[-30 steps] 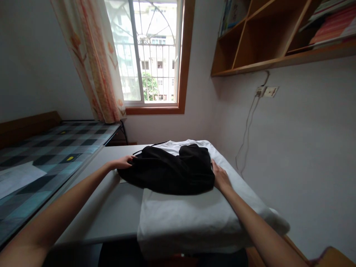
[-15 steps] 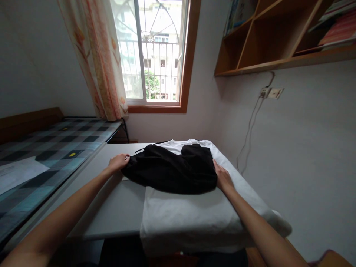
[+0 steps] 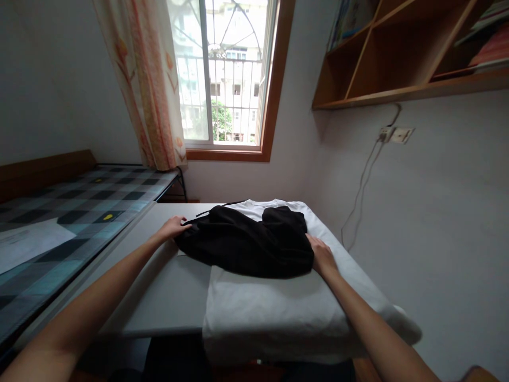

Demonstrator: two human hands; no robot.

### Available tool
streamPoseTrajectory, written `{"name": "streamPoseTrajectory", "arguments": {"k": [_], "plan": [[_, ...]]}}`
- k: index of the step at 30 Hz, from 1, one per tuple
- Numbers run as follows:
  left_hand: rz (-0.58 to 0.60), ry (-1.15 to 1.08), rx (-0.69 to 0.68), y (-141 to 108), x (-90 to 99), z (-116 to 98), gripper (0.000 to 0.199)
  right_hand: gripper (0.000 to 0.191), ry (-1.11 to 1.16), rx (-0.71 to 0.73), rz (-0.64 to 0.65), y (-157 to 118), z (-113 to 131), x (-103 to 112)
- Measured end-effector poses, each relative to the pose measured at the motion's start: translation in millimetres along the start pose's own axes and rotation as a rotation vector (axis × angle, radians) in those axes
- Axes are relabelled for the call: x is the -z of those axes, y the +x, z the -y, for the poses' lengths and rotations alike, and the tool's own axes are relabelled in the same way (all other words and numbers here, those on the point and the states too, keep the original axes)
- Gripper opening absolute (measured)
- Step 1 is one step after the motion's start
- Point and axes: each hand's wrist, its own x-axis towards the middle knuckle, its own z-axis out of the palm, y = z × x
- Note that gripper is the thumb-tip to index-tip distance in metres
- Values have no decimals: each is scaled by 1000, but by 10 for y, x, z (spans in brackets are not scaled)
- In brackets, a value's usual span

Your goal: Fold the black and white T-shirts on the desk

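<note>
A black garment (image 3: 246, 244) lies bunched on the table, partly over a white cloth (image 3: 262, 302) that hangs past the front edge. My left hand (image 3: 175, 227) is closed on the garment's left end, thumb and fingers pinching the fabric. At the garment's right edge, my right hand (image 3: 321, 253) rests with its fingertips tucked against or under the black fabric; those fingertips are partly hidden. A dark cord (image 3: 202, 213) sticks out behind the garment's upper left.
The grey-white tabletop (image 3: 159, 297) shows on the left. Beyond it is a bed with a checked cover (image 3: 119, 191) and a paper sheet (image 3: 32, 244). Wooden shelves (image 3: 397, 53) hang at upper right, above a wall socket (image 3: 401, 135) with a cable.
The whole view has shifted slightly. Both hands stay at the two ends of the black garment, which has kept nearly the same shape.
</note>
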Motion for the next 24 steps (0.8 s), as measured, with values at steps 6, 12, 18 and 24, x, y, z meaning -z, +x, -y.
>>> {"name": "streamPoseTrajectory", "arguments": {"k": [6, 12, 18, 24], "plan": [[179, -438, -50, -44, 117, -246, 40, 42, -1, -9, -7, -4, 7, 1], [411, -788, -311, -423, 250, -995, 40, 44, 16, -42, 0, -12, 49, 58], [220, -781, -341, -429, 162, -1412, 43, 41, 39, -47, 18, -12, 79, 105], [-242, -551, -306, -47, -138, -1245, 38, 36, 51, -52, 12, -13, 99, 134]]}}
